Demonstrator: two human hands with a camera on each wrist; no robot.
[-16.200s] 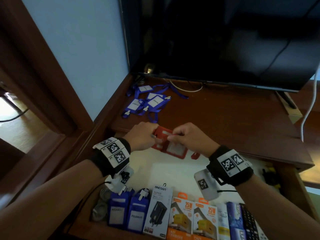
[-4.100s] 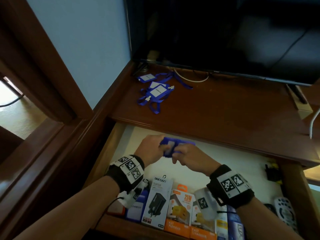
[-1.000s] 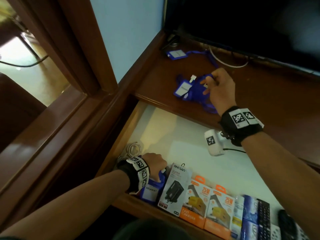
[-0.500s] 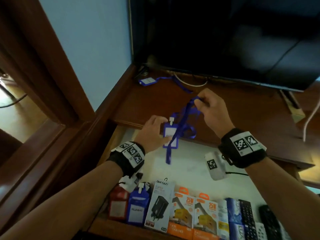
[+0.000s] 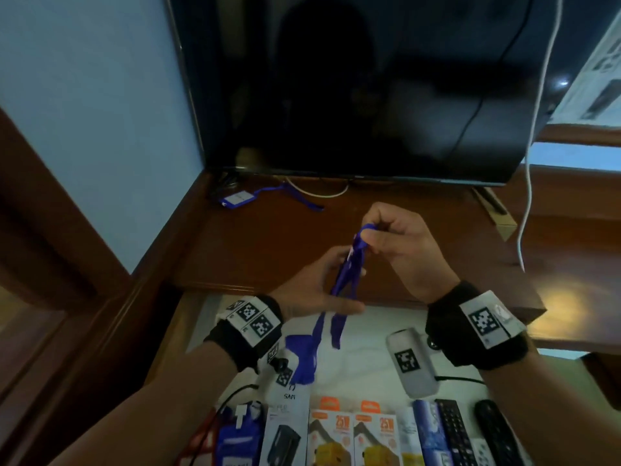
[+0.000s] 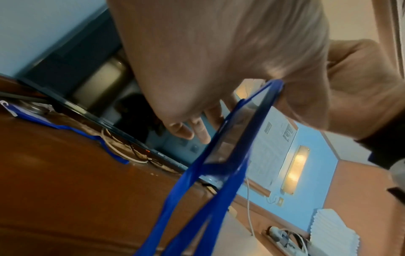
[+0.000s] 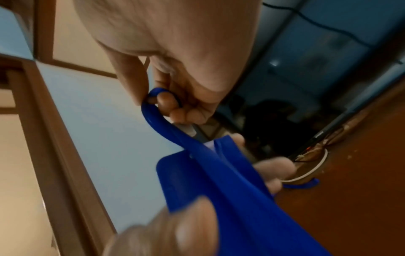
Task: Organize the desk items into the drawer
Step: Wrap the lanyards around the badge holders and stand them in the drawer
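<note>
Badge holder (image 5: 347,274) lifted to mid-frame | right hand (image 5: 396,243) pinches strap, left hand (image 5: 319,290) clasps card | light, floppy; grip card body

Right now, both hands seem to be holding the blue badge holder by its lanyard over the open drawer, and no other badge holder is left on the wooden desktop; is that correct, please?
Not quite: one blue badge holder with its lanyard still lies on the wooden desktop near the television's left corner, as the head view shows. The rest holds: the left hand and right hand hold the other blue badge holder by its lanyard.
</note>
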